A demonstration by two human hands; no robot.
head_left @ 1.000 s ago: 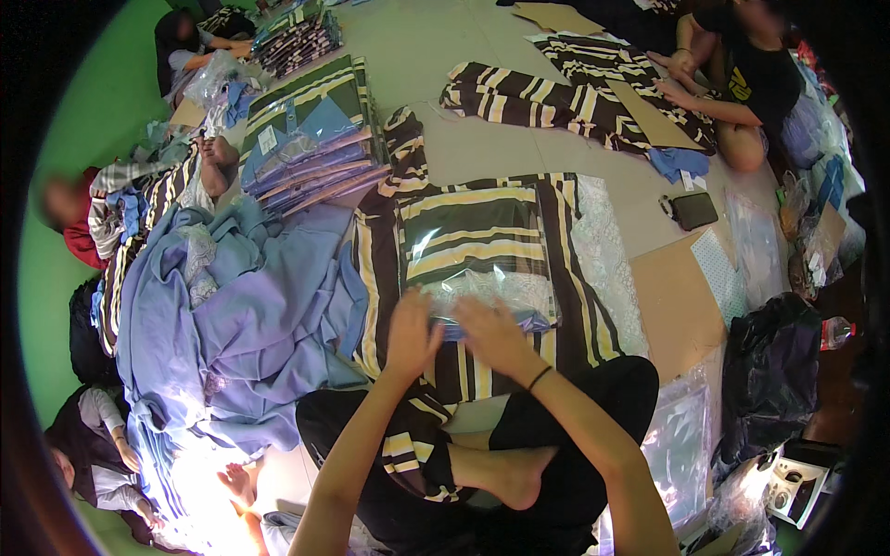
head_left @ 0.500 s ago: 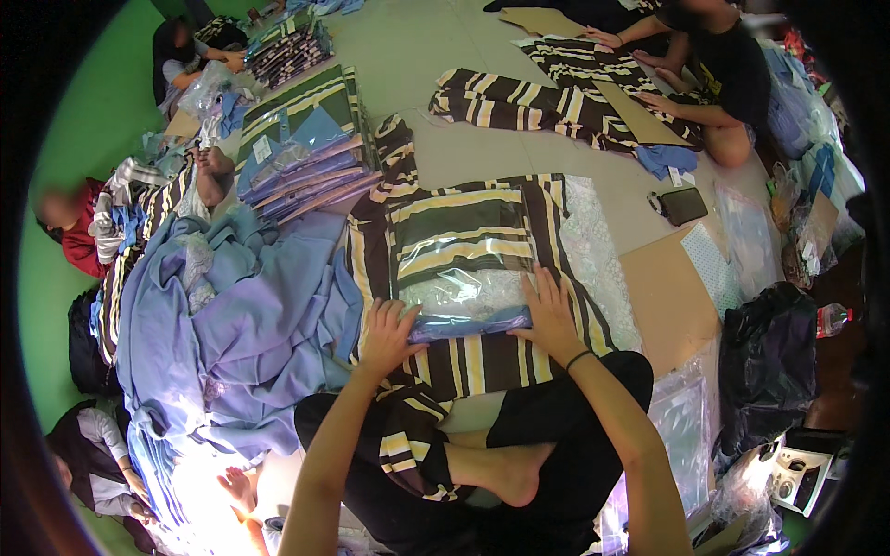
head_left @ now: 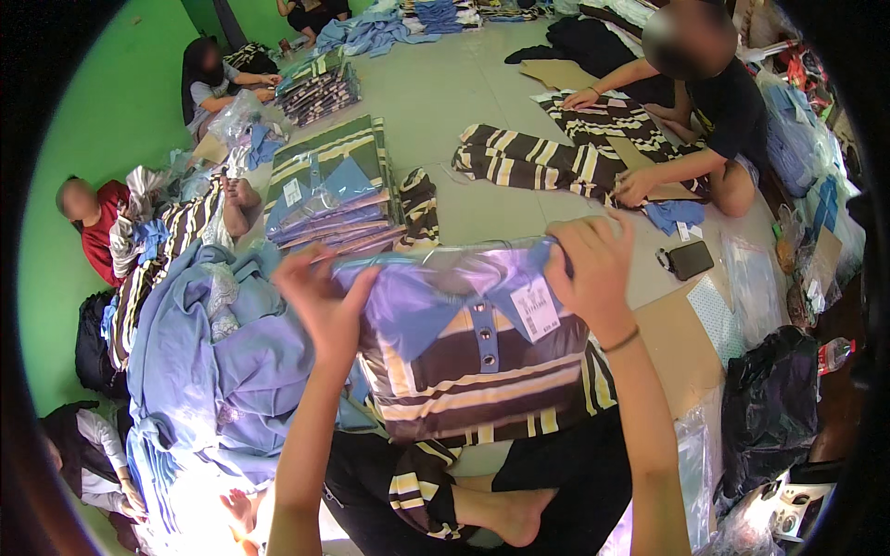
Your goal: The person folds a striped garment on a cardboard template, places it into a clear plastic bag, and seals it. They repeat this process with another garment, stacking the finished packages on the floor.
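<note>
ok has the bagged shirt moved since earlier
Yes, upward: the bagged shirt, earlier flat on the spread striped garment, is now raised and tilted above it.

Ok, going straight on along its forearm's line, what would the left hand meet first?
Probably the stack of bagged shirts beyond the left hand, though with depth unclear it might pass over them.

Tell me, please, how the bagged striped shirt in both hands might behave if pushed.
The bagged striped shirt may be fairly stiff: held near its upper corners by the left hand and right hand, it looks squared rather than crumpled. Its glossy clear wrapping suggests it could slide easily. As folded cloth, it seems unlikely to roll or break.
</note>
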